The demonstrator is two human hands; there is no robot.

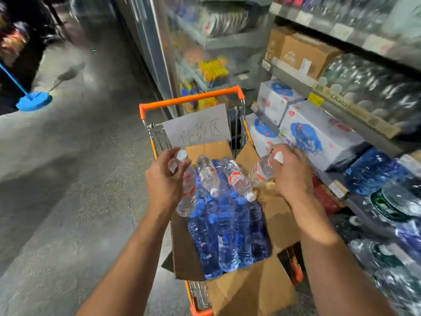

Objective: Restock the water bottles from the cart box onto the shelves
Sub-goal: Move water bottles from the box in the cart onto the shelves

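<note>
In the cart box (273, 226), blue bottles (227, 236)

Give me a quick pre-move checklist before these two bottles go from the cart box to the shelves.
1. Left hand grips a clear bottle near its cap: ok.
2. Right hand grips a second clear bottle at the neck: ok.
3. Both bottles capped, white caps visible: ok.
4. Both lifted above the stock in the cardboard box: ok.
5. Free slot on the shelves: cannot tell, blurred.
6. Two loose clear bottles lying on the blue bottles stable: cannot tell.
</note>
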